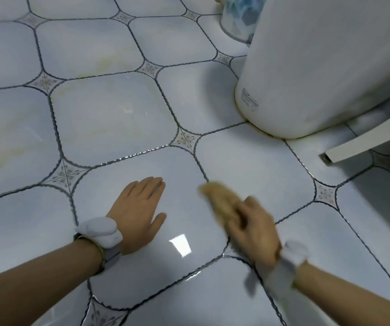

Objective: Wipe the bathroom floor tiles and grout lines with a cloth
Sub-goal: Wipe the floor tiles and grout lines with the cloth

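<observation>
Cloth blurred under right hand, grip unclear.

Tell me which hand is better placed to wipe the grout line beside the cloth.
Right. The right hand already holds the yellow cloth by that grout line; the left hand lies flat on the tile.

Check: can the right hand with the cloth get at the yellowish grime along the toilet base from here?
Probably yes. Only bare tile lies between the right hand, holding the cloth, and the grime line at the toilet base.
</observation>
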Demonstrator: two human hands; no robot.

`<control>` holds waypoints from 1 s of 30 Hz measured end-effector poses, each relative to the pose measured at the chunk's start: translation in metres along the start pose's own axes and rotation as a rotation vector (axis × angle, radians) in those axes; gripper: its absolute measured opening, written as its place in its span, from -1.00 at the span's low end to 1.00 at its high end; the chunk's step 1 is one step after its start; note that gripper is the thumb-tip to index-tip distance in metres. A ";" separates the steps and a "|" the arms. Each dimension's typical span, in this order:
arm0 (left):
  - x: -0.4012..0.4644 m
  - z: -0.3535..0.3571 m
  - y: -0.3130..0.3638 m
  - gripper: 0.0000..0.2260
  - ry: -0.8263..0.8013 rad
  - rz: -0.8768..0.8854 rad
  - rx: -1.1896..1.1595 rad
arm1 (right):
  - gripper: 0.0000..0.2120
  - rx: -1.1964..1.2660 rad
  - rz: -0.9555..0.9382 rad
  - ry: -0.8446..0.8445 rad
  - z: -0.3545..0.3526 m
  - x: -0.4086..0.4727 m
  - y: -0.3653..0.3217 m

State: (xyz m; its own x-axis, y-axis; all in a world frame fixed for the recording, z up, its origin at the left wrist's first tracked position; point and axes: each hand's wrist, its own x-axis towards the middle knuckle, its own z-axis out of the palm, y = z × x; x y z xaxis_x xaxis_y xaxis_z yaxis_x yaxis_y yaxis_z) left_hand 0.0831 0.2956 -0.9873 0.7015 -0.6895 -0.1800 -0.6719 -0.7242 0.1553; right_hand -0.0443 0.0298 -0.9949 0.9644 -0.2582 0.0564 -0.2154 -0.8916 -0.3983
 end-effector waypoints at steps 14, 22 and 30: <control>-0.041 0.005 -0.015 -0.29 -0.062 -0.030 0.029 | -0.86 -0.164 0.628 0.263 -0.043 0.100 0.112; -0.044 -0.003 -0.028 -0.10 -0.221 -0.065 0.026 | -0.86 0.076 -0.330 -0.241 0.024 -0.061 -0.062; -0.067 -0.031 -0.052 -0.16 -0.144 -0.095 0.020 | -0.89 -0.016 -0.245 -0.111 0.024 0.069 -0.056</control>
State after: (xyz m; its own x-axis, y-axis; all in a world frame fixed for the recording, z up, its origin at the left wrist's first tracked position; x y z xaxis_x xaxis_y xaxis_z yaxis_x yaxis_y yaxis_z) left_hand 0.0784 0.3785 -0.9538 0.7219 -0.6080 -0.3305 -0.6096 -0.7848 0.1121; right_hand 0.0385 0.0712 -0.9910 0.9988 0.0072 0.0481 0.0246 -0.9285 -0.3705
